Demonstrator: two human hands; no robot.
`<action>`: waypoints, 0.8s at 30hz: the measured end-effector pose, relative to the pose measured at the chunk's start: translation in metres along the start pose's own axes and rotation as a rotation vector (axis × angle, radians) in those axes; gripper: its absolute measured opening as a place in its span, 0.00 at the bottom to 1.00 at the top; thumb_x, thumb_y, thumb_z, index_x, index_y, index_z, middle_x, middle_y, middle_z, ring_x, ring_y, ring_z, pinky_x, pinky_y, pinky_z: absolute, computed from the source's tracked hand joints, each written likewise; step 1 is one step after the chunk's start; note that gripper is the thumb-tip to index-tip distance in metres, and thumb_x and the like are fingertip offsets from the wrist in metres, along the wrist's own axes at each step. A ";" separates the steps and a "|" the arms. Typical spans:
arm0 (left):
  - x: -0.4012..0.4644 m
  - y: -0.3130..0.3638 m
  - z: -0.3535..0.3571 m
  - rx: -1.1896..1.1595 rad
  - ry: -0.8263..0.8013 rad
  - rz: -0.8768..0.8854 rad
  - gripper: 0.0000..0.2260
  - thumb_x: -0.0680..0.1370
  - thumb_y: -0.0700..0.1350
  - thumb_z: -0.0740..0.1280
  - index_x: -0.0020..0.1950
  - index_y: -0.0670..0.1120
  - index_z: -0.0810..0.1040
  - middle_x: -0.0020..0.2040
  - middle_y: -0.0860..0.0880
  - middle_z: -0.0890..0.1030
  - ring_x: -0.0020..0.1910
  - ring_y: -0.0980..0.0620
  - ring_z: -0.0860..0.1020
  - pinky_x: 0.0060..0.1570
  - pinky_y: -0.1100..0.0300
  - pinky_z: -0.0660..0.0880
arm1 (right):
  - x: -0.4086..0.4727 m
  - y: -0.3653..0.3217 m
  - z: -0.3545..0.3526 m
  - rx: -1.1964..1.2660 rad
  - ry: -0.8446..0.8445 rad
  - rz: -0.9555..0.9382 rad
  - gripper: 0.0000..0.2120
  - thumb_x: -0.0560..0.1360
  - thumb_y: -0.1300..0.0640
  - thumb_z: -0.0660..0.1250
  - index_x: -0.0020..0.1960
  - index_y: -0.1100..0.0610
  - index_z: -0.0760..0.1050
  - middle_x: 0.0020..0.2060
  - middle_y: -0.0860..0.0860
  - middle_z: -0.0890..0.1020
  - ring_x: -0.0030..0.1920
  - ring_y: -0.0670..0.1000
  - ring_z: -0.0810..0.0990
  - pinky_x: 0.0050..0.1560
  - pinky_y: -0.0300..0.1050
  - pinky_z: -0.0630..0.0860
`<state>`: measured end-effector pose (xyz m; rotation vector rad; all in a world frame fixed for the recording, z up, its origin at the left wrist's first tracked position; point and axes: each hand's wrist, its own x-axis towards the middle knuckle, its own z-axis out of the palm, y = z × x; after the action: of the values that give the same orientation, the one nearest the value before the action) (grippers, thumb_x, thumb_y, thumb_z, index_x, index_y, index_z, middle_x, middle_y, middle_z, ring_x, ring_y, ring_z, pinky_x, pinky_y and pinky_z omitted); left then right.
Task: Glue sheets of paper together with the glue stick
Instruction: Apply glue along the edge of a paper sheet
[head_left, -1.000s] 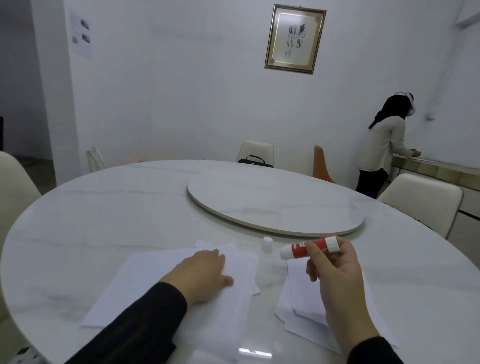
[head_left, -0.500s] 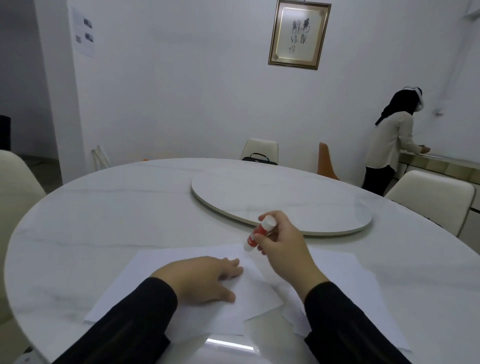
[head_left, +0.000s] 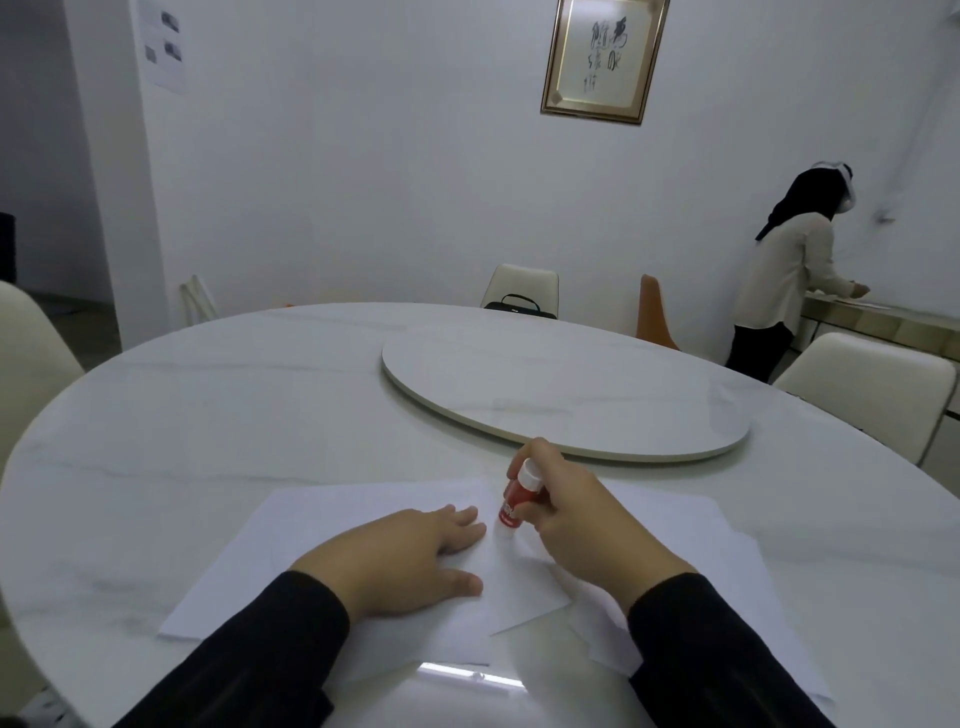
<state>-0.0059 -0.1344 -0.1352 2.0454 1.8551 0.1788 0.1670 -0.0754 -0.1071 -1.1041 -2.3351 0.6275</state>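
Two hands busy: my left hand (head_left: 410, 558) lies flat on the sheet (head_left: 332, 525), my right hand (head_left: 587, 525) grips the glue stick (head_left: 517, 501), tip down. Next I judge a stroke along the table-side edge.

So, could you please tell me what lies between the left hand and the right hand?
In the head view, the glue stick, tip down on the paper sheet. The right hand grips it; the left hand rests flat on the sheet.
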 end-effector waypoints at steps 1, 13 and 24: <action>0.001 0.000 0.000 -0.001 -0.001 -0.001 0.29 0.77 0.59 0.60 0.76 0.60 0.54 0.78 0.62 0.50 0.77 0.59 0.51 0.75 0.58 0.48 | -0.006 -0.001 -0.004 -0.027 -0.027 0.013 0.12 0.77 0.64 0.60 0.52 0.48 0.67 0.48 0.47 0.80 0.47 0.45 0.78 0.50 0.40 0.76; -0.002 -0.001 0.002 -0.004 0.023 0.018 0.27 0.79 0.56 0.59 0.76 0.60 0.54 0.77 0.64 0.50 0.76 0.60 0.50 0.75 0.58 0.48 | -0.064 0.009 -0.062 0.746 0.103 -0.012 0.11 0.65 0.71 0.72 0.41 0.58 0.76 0.38 0.57 0.85 0.32 0.52 0.79 0.33 0.41 0.78; 0.004 -0.006 0.007 -0.057 0.012 0.132 0.24 0.79 0.52 0.60 0.73 0.65 0.58 0.75 0.68 0.54 0.76 0.62 0.50 0.76 0.57 0.47 | 0.015 0.019 -0.042 0.854 0.515 0.248 0.20 0.70 0.72 0.70 0.59 0.58 0.74 0.50 0.55 0.82 0.52 0.56 0.81 0.52 0.47 0.78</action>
<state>-0.0088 -0.1314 -0.1441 2.1327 1.7024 0.2756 0.1949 -0.0441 -0.0819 -0.9707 -1.2810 1.1262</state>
